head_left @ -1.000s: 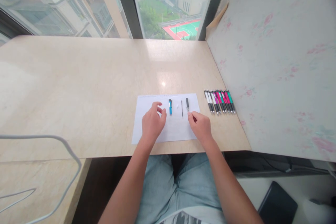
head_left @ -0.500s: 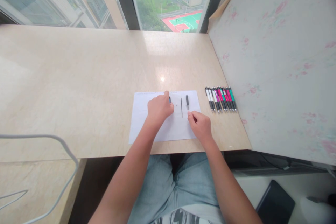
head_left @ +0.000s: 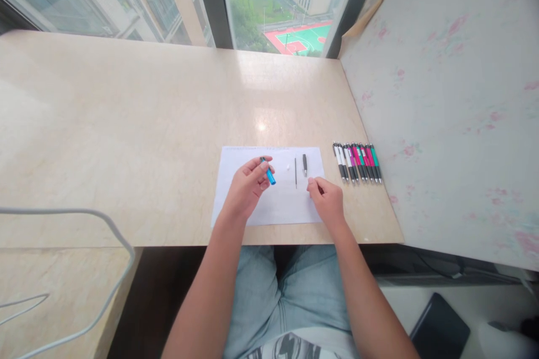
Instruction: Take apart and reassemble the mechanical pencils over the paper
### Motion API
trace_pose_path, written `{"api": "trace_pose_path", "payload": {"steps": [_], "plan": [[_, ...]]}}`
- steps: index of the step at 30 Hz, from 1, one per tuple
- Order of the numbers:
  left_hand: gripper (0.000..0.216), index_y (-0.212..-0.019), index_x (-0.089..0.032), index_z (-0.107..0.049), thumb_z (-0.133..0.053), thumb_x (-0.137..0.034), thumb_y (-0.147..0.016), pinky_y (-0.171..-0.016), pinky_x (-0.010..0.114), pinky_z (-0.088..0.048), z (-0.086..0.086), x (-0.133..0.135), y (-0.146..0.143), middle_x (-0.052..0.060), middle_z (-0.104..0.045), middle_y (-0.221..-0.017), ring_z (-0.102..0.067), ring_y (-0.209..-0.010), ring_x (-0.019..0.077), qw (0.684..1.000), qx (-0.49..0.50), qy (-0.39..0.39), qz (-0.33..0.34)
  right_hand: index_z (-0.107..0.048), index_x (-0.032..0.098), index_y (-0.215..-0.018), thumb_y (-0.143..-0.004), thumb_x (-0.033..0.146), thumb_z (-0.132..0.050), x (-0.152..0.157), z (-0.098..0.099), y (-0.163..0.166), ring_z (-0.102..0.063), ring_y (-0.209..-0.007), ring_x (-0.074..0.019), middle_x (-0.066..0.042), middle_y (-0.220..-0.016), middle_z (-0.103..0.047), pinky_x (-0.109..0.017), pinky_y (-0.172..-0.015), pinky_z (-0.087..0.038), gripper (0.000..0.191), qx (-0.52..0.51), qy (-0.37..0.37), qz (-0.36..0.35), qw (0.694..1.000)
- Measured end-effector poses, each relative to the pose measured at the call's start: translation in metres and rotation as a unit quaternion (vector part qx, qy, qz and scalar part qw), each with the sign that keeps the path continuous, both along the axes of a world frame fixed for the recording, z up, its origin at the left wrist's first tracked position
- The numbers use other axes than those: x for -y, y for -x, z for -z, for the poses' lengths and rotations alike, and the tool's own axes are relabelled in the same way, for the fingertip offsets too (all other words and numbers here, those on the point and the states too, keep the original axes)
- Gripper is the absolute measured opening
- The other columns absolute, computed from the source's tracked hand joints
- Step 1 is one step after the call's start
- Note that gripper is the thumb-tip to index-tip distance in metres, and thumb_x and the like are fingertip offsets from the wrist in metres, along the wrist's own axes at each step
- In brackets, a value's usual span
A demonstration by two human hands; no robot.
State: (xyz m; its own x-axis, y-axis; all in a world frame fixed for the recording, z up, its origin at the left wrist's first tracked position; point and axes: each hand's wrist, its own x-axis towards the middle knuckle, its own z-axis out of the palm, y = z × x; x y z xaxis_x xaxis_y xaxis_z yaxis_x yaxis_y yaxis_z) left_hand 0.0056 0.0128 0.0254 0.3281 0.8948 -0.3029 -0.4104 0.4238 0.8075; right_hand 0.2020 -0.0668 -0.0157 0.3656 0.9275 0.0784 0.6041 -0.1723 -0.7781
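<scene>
My left hand [head_left: 247, 186] is closed around a blue pen barrel [head_left: 269, 174], held tilted above the white sheet of paper [head_left: 269, 210]. My right hand [head_left: 327, 200] has its fingers pinched together over the sheet's right edge; anything inside them is too small or hidden to make out. Between the hands, a thin dark ink refill [head_left: 295, 173] lies lengthwise on the paper. To its right is a black pen grip [head_left: 305, 164] with a metal tip pointing toward me. A tiny pale piece [head_left: 288, 168] rests left of the refill.
Several assembled pens [head_left: 357, 162] in white, purple, pink and green lie in a row right of the paper. A wallpapered wall [head_left: 438, 123] bounds the beige tabletop [head_left: 147, 140] on the right, and a window stands behind. A grey cable [head_left: 96, 216] loops at the left.
My left hand has turned over and lifted slightly, bringing the blue barrel into plain sight. My right hand stays pinched in about the same place. The whole view has shifted slightly.
</scene>
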Motion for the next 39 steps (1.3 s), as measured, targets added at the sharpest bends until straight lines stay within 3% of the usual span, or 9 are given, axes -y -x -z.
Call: {"api": "trace_pose_path", "payload": {"steps": [3,6,10,14,17,27,34,39], "plan": [[0.017,-0.100,-0.017,-0.066,-0.071,-0.027,-0.087,-0.049,0.012,-0.041,0.005,0.017,0.001,0.000,-0.060,-0.078,-0.056,-0.063,0.0043,0.976,0.178,0.113,-0.062,-0.055,0.020,-0.059,-0.093,0.046,-0.049,-0.002,-0.004,-0.006,-0.047,-0.053,-0.0132,0.003,-0.053,-0.051,-0.027,-0.056,-0.035,0.042,-0.056,0.017,0.003,0.998],[0.013,-0.102,-0.018,-0.066,-0.063,-0.027,-0.094,-0.048,0.010,-0.042,0.010,0.025,-0.002,-0.001,-0.059,-0.077,-0.056,-0.062,0.0032,0.950,0.255,0.155,-0.097,-0.061,0.019,-0.064,-0.092,0.047,-0.049,-0.007,-0.010,-0.010,-0.047,-0.052,-0.0134,0.002,-0.054,-0.053,-0.027,-0.053,-0.035,0.041,-0.074,0.032,0.007,0.997],[0.018,-0.104,-0.016,-0.066,-0.053,-0.028,-0.100,-0.050,0.010,-0.043,0.018,0.026,-0.003,0.001,-0.059,-0.078,-0.055,-0.063,0.0029,0.925,0.311,0.190,-0.105,-0.070,0.019,-0.084,-0.091,0.040,-0.054,-0.021,-0.020,-0.002,-0.053,-0.058,-0.0145,0.000,-0.065,-0.062,-0.027,-0.060,-0.038,0.028,0.036,0.005,0.027,0.999],[0.019,-0.107,-0.015,-0.066,-0.053,-0.027,-0.100,-0.052,0.011,-0.045,0.022,0.026,-0.002,0.001,-0.059,-0.078,-0.054,-0.063,0.0033,0.919,0.329,0.184,-0.114,-0.071,0.021,-0.095,-0.091,0.030,-0.055,-0.039,-0.029,0.017,-0.059,-0.072,-0.0162,-0.004,-0.084,-0.068,-0.028,-0.064,-0.037,0.019,0.208,0.016,-0.038,0.977],[0.018,-0.109,-0.015,-0.065,-0.058,-0.027,-0.098,-0.055,0.012,-0.047,0.023,0.025,-0.003,0.000,-0.059,-0.078,-0.055,-0.064,0.0040,0.920,0.329,0.177,-0.115,-0.071,0.022,-0.098,-0.092,0.028,-0.055,-0.050,-0.031,0.030,-0.060,-0.074,-0.0156,-0.005,-0.095,-0.069,-0.028,-0.060,-0.032,0.018,0.289,0.054,-0.043,0.955],[0.014,-0.101,-0.015,-0.066,-0.067,-0.023,-0.091,-0.060,0.014,-0.050,0.027,0.027,-0.005,0.000,-0.061,-0.080,-0.058,-0.066,0.0045,0.921,0.331,0.174,-0.107,-0.071,0.021,-0.092,-0.093,0.032,-0.059,-0.061,-0.026,0.046,-0.058,-0.068,-0.0156,-0.006,-0.094,-0.068,-0.029,-0.056,-0.028,0.016,0.373,0.134,-0.035,0.917],[0.012,-0.090,-0.014,-0.065,-0.070,-0.025,-0.089,-0.058,0.012,-0.050,0.030,0.026,-0.009,0.001,-0.064,-0.082,-0.060,-0.067,0.0048,0.919,0.331,0.187,-0.108,-0.069,0.020,-0.090,-0.095,0.026,-0.053,-0.060,-0.032,0.045,-0.061,-0.074,-0.0171,-0.007,-0.094,-0.070,-0.030,-0.059,-0.032,0.018,0.345,0.111,-0.051,0.931],[0.014,-0.091,-0.014,-0.064,-0.070,-0.027,-0.089,-0.054,0.011,-0.049,0.030,0.027,-0.009,0.001,-0.065,-0.078,-0.061,-0.064,0.0051,0.918,0.321,0.205,-0.108,-0.067,0.020,-0.087,-0.091,0.031,-0.059,-0.045,-0.035,0.043,-0.064,-0.072,-0.0164,-0.003,-0.082,-0.071,-0.030,-0.069,-0.047,0.014,0.109,0.028,-0.058,0.992]]}}
